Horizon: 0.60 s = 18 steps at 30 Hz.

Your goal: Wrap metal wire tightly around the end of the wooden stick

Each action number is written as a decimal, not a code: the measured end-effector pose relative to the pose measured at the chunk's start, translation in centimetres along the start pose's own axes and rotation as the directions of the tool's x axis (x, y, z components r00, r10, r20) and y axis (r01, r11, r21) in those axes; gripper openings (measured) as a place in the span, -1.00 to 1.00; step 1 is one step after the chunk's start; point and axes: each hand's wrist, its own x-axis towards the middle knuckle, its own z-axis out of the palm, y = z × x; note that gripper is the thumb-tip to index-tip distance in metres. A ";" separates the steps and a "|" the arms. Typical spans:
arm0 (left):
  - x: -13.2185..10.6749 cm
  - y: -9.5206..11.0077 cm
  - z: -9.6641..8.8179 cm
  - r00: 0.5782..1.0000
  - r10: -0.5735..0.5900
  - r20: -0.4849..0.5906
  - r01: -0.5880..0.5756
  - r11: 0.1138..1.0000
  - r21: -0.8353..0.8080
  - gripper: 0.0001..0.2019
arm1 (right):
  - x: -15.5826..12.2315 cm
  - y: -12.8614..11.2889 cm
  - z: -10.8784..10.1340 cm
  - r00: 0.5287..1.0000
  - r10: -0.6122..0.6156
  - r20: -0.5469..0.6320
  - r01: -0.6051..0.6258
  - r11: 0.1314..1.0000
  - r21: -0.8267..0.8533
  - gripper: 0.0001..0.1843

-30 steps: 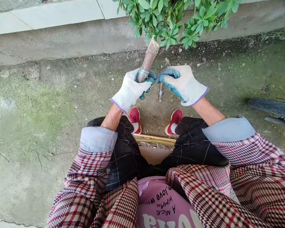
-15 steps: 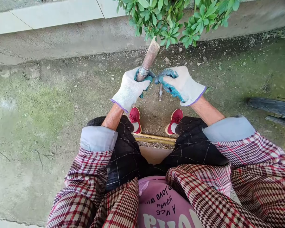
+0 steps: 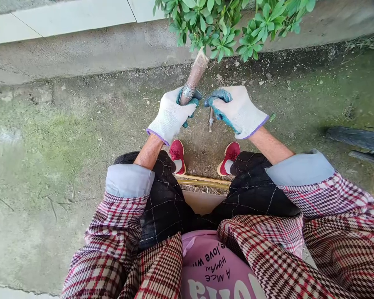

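My left hand (image 3: 172, 112), in a white knit glove with blue-green coated fingers, is wrapped around a thick brown wooden stick (image 3: 198, 69). The stick tilts up and away, and its pale far end looks rough-cut. Just above my fingers, several turns of thin silvery wire (image 3: 188, 90) circle it. Close by on the right, my right hand (image 3: 233, 109), gloved alike, is closed in a pinch. A fine strand seems to run from the wire to these fingertips. Below them shows a short thin rod (image 3: 211, 120); whether the hand holds it, I cannot tell.
A leafy green shrub (image 3: 218, 29) hangs over the concrete wall (image 3: 112, 54) ahead. Red shoes (image 3: 177, 155) stand on the mossy ground (image 3: 65, 137) beneath the hands. A yellowish bar (image 3: 202, 182) lies between the legs. Black wheel-like parts (image 3: 358, 139) are at the right edge.
Both hands stay almost where they were. My right hand has shifted very slightly, and the stick has tipped a little to the left.
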 end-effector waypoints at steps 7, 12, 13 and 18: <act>-0.4 -0.1 0.4 0.999 -0.003 0.037 0.002 1.000 0.025 -0.77 | 0.0 0.6 -0.5 0.997 -0.071 -0.028 0.066 0.984 -0.168 -0.68; 0.6 -1.0 0.3 0.998 0.066 0.001 -0.065 0.990 0.122 -0.73 | -0.6 0.1 -0.2 0.999 -0.049 0.012 0.051 0.986 -0.159 -0.75; 0.9 -1.3 0.3 0.997 0.071 0.013 -0.072 0.978 0.197 -0.72 | -1.1 -0.3 -0.2 0.998 -0.062 0.032 0.067 0.979 -0.191 -0.79; 1.5 -2.6 -0.1 0.978 0.052 0.203 -0.176 0.732 0.659 -0.75 | -3.3 -2.4 -0.6 0.983 -0.084 0.163 0.153 0.865 -0.478 -0.86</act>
